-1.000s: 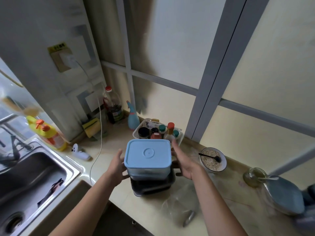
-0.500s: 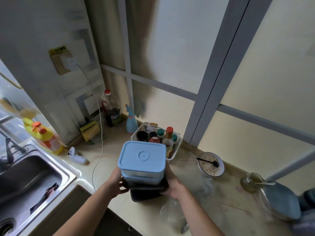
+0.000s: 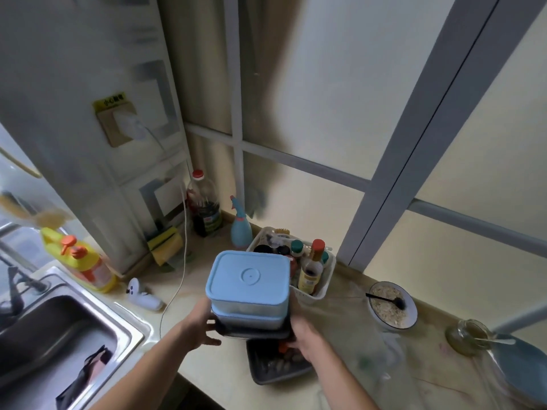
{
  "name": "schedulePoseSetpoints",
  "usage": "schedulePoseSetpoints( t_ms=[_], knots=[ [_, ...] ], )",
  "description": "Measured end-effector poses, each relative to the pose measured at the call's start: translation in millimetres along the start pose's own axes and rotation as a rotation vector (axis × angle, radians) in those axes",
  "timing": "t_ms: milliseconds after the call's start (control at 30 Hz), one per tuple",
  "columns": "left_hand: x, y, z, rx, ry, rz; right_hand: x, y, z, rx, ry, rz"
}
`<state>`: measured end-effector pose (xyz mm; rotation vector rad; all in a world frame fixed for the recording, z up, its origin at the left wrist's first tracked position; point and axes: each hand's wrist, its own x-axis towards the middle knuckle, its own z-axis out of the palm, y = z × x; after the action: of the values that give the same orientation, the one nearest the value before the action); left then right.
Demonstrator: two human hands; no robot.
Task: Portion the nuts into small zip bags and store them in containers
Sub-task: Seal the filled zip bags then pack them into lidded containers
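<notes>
A stack of containers hangs above the counter: a blue-lidded box (image 3: 248, 279) on top, a second pale box (image 3: 247, 318) under it, and a dark lid or tray (image 3: 254, 332) at the bottom. My left hand (image 3: 198, 327) grips the stack's left side. Its right side is held by my right hand (image 3: 307, 335). Below the stack, a dark open container (image 3: 275, 368) with nuts inside sits on the counter, partly hidden by my right wrist. Clear plastic bags (image 3: 381, 350) lie to its right.
A white basket of condiment bottles (image 3: 322, 294) stands just behind the stack. A bowl of grain with a black spoon (image 3: 390, 306), a glass jar (image 3: 467, 338) and a blue plate (image 3: 521, 371) are to the right. The steel sink (image 3: 59, 335), yellow detergent bottles (image 3: 80, 261) and a white cable (image 3: 177, 288) are left.
Both hands closed on the stack and lifted its upper part, leaving the dark container of nuts uncovered on the counter. The camera moved a little.
</notes>
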<state>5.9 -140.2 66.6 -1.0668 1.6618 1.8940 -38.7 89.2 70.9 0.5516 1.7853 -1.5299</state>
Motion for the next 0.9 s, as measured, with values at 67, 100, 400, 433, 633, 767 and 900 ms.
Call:
schedulePoseSetpoints(
  t_ms=[67, 100, 400, 433, 633, 767, 900],
  knots=[
    [-2, 1, 1, 0.055, -0.081, 0.004, 10, 1, -11, -0.008, -0.005, -0.005],
    [-2, 1, 3, 0.084, -0.123, 0.000, 11, 1, -17, 0.006, -0.017, 0.011],
    [12, -8, 16, 0.422, -0.492, -0.158, -5, -20, -72, -0.008, -0.201, 0.161],
    [10, -10, 19, 0.449, -0.521, -0.168, -5, -20, -78, -0.080, -0.186, 0.168],
    [0, -12, 34, 0.380, -0.289, -0.205, -2, -11, -92, -0.195, 0.026, 0.158],
    [1, -36, 43, 0.331, -0.114, -0.302, -1, 4, -87, 0.018, -0.074, 0.031],
    [-12, -52, 64, 0.080, -0.211, -0.349, -6, 11, -80, 0.110, -0.115, -0.069]
  ],
)
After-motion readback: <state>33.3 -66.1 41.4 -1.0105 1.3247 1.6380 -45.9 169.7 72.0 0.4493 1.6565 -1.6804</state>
